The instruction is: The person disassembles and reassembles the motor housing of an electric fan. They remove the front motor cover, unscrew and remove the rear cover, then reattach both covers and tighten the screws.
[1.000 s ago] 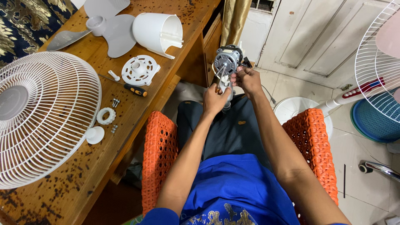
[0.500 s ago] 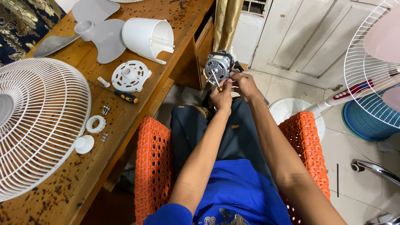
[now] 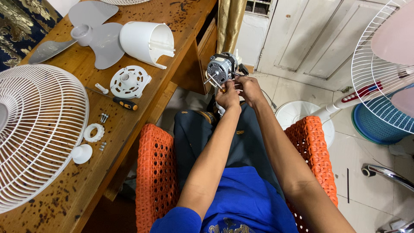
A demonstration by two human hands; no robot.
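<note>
Head view: left hand and right hand pinched narrow around fan motor, steadying it above lap; shaft just beyond fingertips; screwdriver well left.

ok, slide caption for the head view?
Both hands, left and right, grip a bare fan motor above the lap; fan parts lie on wooden table.

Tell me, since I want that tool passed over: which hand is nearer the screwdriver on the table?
Left. The left hand is at the fan motor, toward the screwdriver; the right hand is beyond it, farther away.
</note>
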